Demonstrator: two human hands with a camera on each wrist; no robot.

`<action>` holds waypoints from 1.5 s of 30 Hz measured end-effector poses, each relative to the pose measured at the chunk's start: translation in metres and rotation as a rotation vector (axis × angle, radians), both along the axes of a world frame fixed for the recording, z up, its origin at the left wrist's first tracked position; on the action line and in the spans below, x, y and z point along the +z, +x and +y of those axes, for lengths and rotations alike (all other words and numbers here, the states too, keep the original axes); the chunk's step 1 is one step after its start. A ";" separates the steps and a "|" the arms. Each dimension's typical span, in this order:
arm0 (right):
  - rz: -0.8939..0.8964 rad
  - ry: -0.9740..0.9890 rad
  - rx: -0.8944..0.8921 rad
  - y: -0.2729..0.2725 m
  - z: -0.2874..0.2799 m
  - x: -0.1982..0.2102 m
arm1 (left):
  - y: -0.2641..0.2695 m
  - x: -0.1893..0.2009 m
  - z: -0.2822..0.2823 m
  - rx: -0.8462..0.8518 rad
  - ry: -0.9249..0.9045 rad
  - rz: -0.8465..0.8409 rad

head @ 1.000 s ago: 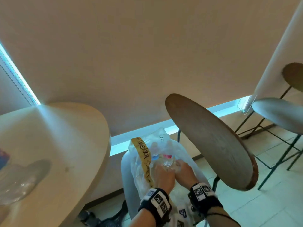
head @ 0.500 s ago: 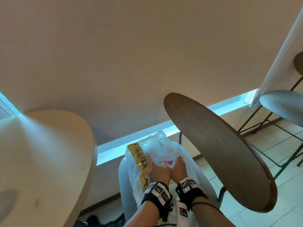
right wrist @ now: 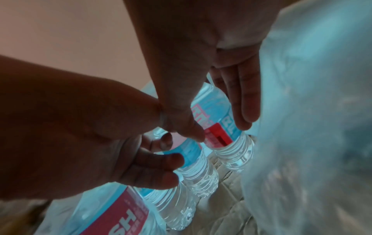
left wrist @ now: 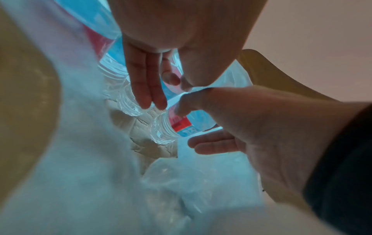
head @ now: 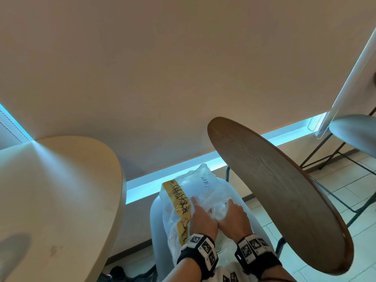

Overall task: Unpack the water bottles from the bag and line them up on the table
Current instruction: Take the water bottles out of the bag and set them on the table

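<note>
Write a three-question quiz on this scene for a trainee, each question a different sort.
1. True or false: the left hand and the right hand both reach into the plastic bag.
2. The bag rests on: A the round table, B the grey chair seat, C the floor.
3. Fill in: the water bottles carry labels in blue and ____.

Key: 1 true; 2 B; 3 red.
</note>
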State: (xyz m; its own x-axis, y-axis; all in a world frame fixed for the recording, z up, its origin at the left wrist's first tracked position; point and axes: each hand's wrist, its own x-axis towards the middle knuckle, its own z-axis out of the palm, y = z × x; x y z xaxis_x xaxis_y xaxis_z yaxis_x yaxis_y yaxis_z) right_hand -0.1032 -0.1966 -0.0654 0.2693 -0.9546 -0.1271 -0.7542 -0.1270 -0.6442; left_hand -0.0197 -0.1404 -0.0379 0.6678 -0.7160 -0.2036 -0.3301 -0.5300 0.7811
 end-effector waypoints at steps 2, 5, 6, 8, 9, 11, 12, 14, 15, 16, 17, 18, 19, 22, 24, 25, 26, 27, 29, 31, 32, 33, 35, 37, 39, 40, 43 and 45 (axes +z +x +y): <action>-0.001 -0.018 0.037 -0.007 0.006 0.000 | -0.005 -0.002 0.007 -0.056 0.070 -0.107; 0.000 -0.038 0.085 -0.018 0.018 0.008 | -0.008 -0.001 0.021 -0.214 0.154 -0.285; 0.012 -0.025 0.103 -0.022 0.021 0.009 | -0.010 0.003 0.027 -0.280 0.187 -0.320; 0.036 0.003 0.112 -0.031 0.029 0.014 | -0.012 0.005 0.036 -0.396 0.238 -0.387; 0.047 0.022 0.103 -0.036 0.032 0.012 | -0.012 0.006 0.039 -0.444 0.261 -0.418; 0.085 0.058 0.120 -0.044 0.036 0.014 | -0.013 0.007 0.043 -0.491 0.304 -0.439; 0.095 0.064 0.113 -0.048 0.040 0.021 | -0.013 0.010 0.047 -0.505 0.301 -0.445; 0.089 0.038 0.133 -0.053 0.047 0.037 | -0.013 0.017 0.054 -0.494 0.231 -0.442; 0.087 0.024 0.157 -0.057 0.049 0.045 | -0.013 0.024 0.058 -0.475 0.173 -0.428; 0.106 0.028 0.176 -0.060 0.054 0.058 | -0.013 0.033 0.064 -0.460 0.130 -0.411; 0.092 0.006 0.168 -0.066 0.057 0.071 | -0.014 0.041 0.069 -0.452 0.092 -0.403; 0.062 -0.014 0.165 -0.069 0.061 0.084 | -0.016 0.052 0.078 -0.439 0.074 -0.402; 0.030 -0.051 0.167 -0.072 0.064 0.099 | -0.017 0.061 0.088 -0.419 0.045 -0.404; -0.033 -0.124 0.223 -0.076 0.075 0.146 | -0.017 0.092 0.117 -0.303 -0.138 -0.364; -0.067 -0.191 0.251 -0.071 0.085 0.180 | -0.014 0.122 0.137 -0.223 -0.281 -0.288; -0.091 -0.255 0.265 -0.069 0.089 0.196 | -0.011 0.140 0.148 -0.191 -0.345 -0.261; -0.137 -0.308 0.282 -0.065 0.092 0.209 | -0.008 0.159 0.160 -0.159 -0.401 -0.242; -0.190 -0.344 0.318 -0.058 0.098 0.224 | -0.005 0.178 0.173 -0.123 -0.466 -0.220; -0.328 -0.356 0.376 -0.044 0.108 0.256 | 0.004 0.216 0.200 -0.064 -0.596 -0.204; -0.478 -0.372 0.423 -0.027 0.122 0.286 | 0.015 0.253 0.227 -0.013 -0.695 -0.259; -0.537 -0.370 0.458 -0.018 0.130 0.300 | 0.022 0.269 0.241 0.017 -0.725 -0.298; -0.573 -0.380 0.473 -0.007 0.140 0.314 | 0.028 0.284 0.254 0.051 -0.743 -0.333; -0.605 -0.406 0.544 0.016 0.155 0.333 | 0.040 0.306 0.278 0.131 -0.717 -0.410; -0.623 -0.427 0.627 0.040 0.165 0.342 | 0.051 0.319 0.297 0.213 -0.654 -0.505; -0.601 -0.420 0.694 0.065 0.174 0.346 | 0.063 0.326 0.310 0.280 -0.606 -0.575; -0.590 -0.420 0.712 0.077 0.178 0.345 | 0.068 0.327 0.315 0.305 -0.582 -0.591; -0.581 -0.420 0.746 0.111 0.193 0.341 | 0.080 0.327 0.324 0.354 -0.473 -0.582; -0.567 -0.420 0.773 0.129 0.200 0.336 | 0.087 0.322 0.326 0.365 -0.430 -0.559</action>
State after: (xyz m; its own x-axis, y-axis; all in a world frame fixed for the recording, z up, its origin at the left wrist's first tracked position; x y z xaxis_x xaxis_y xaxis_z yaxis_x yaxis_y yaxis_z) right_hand 0.0258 0.0033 0.2704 0.7417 -0.4352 0.5103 0.0265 -0.7413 -0.6706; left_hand 0.0678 0.1852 0.2844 0.7969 -0.3717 0.4763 -0.5976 -0.3696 0.7115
